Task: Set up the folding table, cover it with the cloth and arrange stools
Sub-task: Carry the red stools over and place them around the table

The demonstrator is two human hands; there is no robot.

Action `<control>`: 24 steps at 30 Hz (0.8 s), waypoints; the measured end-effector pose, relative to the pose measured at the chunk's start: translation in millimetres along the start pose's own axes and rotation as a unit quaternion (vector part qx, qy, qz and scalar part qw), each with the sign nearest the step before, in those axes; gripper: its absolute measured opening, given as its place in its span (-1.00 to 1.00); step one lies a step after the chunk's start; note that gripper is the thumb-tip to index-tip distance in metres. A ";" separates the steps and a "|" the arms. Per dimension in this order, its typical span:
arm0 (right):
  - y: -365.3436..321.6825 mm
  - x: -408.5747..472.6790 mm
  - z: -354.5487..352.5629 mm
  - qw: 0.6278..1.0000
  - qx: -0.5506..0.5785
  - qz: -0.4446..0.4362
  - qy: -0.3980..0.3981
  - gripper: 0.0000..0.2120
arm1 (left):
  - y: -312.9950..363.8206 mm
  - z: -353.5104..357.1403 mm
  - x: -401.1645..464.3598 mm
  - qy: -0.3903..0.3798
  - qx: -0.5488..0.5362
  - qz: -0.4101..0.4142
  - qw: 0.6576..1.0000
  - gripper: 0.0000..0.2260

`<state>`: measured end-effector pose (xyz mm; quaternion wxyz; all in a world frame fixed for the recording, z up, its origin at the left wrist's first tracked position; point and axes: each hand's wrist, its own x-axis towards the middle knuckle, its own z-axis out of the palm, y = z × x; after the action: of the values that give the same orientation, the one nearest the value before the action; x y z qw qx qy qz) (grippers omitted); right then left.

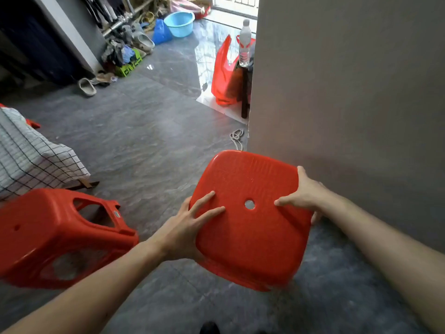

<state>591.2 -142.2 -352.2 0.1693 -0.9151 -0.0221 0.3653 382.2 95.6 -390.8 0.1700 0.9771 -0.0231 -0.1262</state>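
Two red stools showing: one (60, 237) lying tipped, one (250, 218), centre-holed seat up, being gripped by left hand (185, 227) and right hand (305, 194), fingers clamping its edges.

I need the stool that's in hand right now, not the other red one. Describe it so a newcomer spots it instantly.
Start at the grey wall on the right; just below its corner, the held stool floats above the floor. The left hand and right hand grip its opposite edges. Unlike the tipped stool lying at lower left, it shows its square seat with a small round hole.
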 end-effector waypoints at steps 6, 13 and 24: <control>-76.4 -49.4 -72.2 0.998 0.000 -0.065 0.025 0.26 | 5.7 -109.6 -27.2 0.062 0.011 -0.024 0.998 0.02; -166.5 -94.6 -125.9 0.991 0.010 -0.123 0.041 0.19 | 1.3 -196.3 -56.2 0.123 0.013 -0.061 0.990 -0.01; -332.1 -88.6 -124.9 0.980 -0.046 -0.193 0.025 0.32 | -114.2 -272.1 -75.1 0.151 0.002 -0.103 0.983 0.00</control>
<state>638.4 119.3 -101.0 0.1947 -0.9093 -0.2106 0.3016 379.0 298.5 -163.8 0.1553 0.9825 0.1031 0.0064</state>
